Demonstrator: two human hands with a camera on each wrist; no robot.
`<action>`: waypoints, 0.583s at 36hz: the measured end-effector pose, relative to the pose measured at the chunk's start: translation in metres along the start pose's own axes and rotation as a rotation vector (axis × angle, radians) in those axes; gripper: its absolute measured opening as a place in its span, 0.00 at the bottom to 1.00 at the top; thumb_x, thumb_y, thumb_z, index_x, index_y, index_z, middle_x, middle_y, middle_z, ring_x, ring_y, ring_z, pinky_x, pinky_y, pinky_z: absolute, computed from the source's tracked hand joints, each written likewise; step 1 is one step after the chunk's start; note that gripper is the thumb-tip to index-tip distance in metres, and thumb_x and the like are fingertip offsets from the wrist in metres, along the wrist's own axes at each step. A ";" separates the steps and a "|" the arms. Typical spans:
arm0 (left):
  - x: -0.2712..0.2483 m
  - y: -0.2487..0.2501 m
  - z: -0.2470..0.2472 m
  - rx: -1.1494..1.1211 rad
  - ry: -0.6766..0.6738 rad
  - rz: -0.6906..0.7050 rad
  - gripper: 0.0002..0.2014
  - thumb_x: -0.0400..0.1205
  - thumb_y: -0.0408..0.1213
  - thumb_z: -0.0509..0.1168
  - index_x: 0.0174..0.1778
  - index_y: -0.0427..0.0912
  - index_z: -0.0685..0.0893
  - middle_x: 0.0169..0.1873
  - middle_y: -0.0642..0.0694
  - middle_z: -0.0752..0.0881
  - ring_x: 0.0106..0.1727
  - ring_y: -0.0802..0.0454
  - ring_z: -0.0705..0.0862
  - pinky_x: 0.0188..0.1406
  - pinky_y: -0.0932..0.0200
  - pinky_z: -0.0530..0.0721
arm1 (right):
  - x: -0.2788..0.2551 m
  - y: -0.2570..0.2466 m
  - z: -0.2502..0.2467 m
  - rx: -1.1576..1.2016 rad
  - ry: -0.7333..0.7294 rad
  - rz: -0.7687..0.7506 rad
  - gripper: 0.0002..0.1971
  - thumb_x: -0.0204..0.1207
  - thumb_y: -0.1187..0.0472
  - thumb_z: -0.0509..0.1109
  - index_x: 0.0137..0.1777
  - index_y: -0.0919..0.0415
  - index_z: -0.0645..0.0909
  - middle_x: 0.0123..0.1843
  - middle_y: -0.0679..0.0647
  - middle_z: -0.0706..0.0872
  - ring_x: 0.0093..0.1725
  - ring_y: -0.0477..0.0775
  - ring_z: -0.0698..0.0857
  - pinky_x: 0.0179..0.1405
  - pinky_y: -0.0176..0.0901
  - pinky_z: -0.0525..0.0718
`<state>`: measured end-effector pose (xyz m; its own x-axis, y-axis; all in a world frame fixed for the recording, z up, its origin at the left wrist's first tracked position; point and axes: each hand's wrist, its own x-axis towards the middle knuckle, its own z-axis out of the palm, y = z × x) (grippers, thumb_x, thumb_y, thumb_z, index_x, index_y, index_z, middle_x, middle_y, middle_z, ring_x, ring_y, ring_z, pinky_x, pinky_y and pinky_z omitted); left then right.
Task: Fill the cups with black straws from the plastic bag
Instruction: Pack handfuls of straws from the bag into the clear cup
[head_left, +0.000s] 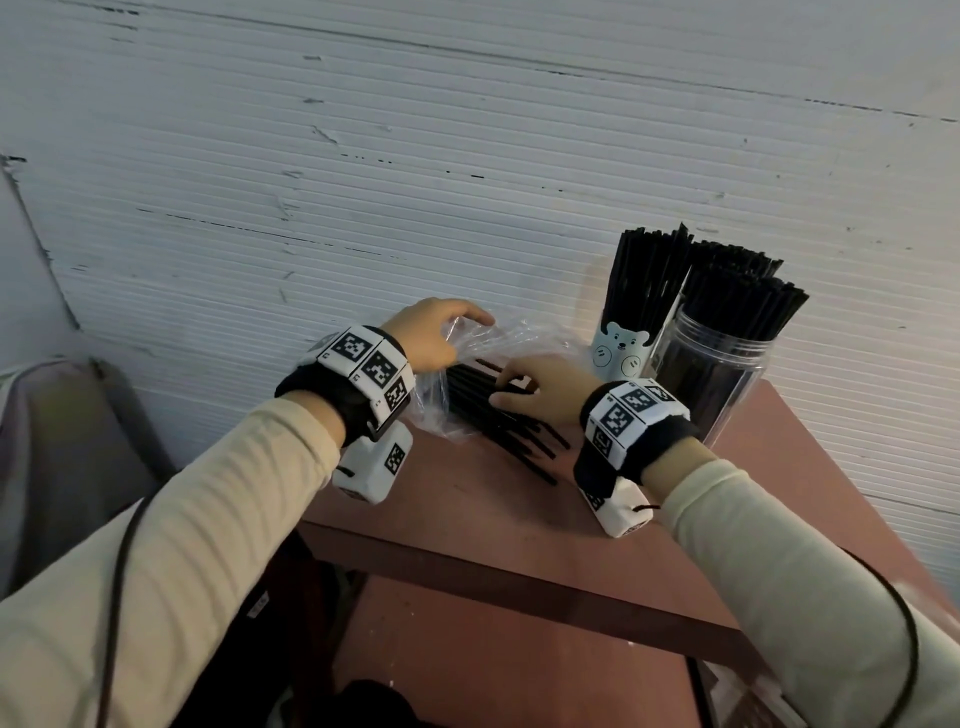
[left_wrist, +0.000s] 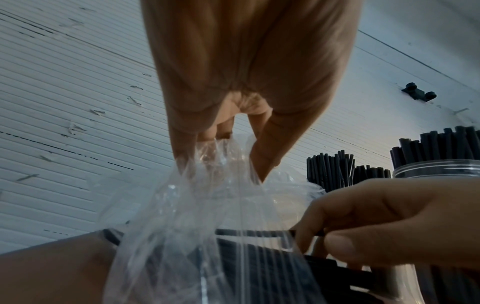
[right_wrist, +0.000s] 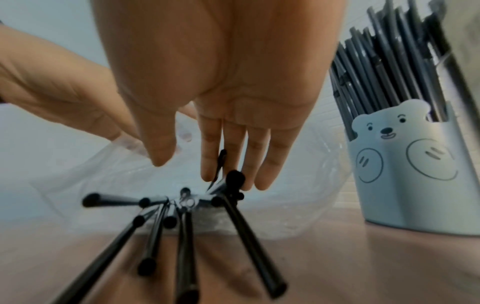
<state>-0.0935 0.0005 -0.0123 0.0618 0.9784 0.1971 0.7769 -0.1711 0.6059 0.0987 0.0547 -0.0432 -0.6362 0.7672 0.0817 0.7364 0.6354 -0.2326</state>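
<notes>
Head view: left of the pale bear-printed cup, the left hand is held palm-down, and the upper film of the clear crumpled plastic bag is pinched between its fingers and thumb and lifted. Black plastic straws are seen lying half inside the bag on the reddish-brown table, also left of the cup. Just beside the cup's left, the right hand is stretched flat over the straws; its straight fingers are laid on their ends. Right of the cup, a clear plastic jar packed with straws is stood.
</notes>
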 end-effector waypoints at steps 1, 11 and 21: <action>0.000 0.000 -0.001 -0.001 0.001 -0.005 0.31 0.77 0.19 0.63 0.69 0.57 0.80 0.71 0.45 0.78 0.74 0.52 0.74 0.56 0.60 0.77 | -0.001 0.001 -0.001 0.031 -0.003 0.024 0.15 0.78 0.43 0.68 0.55 0.53 0.84 0.57 0.46 0.84 0.56 0.47 0.80 0.61 0.42 0.75; 0.002 0.011 0.001 0.002 0.008 -0.005 0.33 0.77 0.18 0.63 0.69 0.58 0.79 0.70 0.46 0.79 0.70 0.34 0.77 0.22 0.78 0.70 | -0.001 0.002 -0.002 -0.077 -0.033 0.082 0.30 0.62 0.29 0.70 0.56 0.51 0.77 0.55 0.47 0.84 0.55 0.50 0.82 0.61 0.48 0.78; -0.004 0.017 0.002 -0.015 -0.021 0.025 0.32 0.78 0.18 0.64 0.71 0.57 0.78 0.71 0.46 0.78 0.60 0.38 0.79 0.20 0.77 0.70 | 0.003 -0.017 0.001 -0.226 -0.116 -0.013 0.36 0.72 0.45 0.72 0.79 0.43 0.63 0.71 0.49 0.78 0.68 0.56 0.79 0.66 0.52 0.78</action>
<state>-0.0792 -0.0056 -0.0041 0.0940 0.9761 0.1962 0.7657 -0.1968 0.6123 0.0841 0.0464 -0.0398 -0.6583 0.7521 -0.0316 0.7526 0.6584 -0.0086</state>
